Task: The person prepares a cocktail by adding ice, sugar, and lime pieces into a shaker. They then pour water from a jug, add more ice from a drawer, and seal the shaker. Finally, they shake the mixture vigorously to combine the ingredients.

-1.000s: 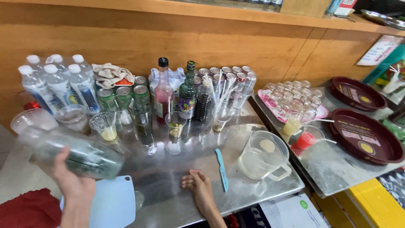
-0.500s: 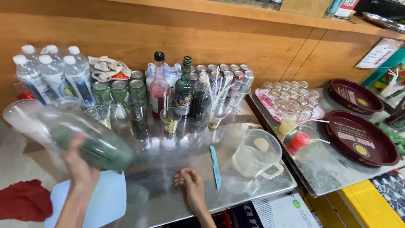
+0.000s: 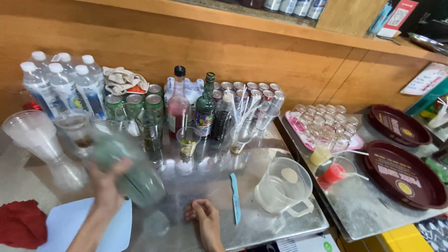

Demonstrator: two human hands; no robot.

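Observation:
My left hand (image 3: 106, 186) grips a large clear-green plastic bottle (image 3: 128, 170), tilted and blurred by motion above the steel counter (image 3: 261, 228). My right hand (image 3: 205, 219) rests loosely curled on the counter's front edge, holding nothing. A light blue knife (image 3: 234, 198) lies just right of it. A clear plastic pitcher (image 3: 284, 191) stands further right. Below the bottle a small clear cup (image 3: 156, 224) sits next to a pale blue cutting board (image 3: 70, 226).
Water bottles (image 3: 65, 84), green cans (image 3: 133, 105), syrup bottles (image 3: 179, 100), silver cans (image 3: 252, 93) and small glasses line the back. Stacked plastic cups (image 3: 37, 140) stand left, a red cloth (image 3: 21, 224) lower left. Right: a tray of glasses (image 3: 326, 121) and two dark round trays (image 3: 403, 175).
My left hand has swung the green bottle to the right and tipped it from lying sideways to more upright. My right hand has stayed on the counter.

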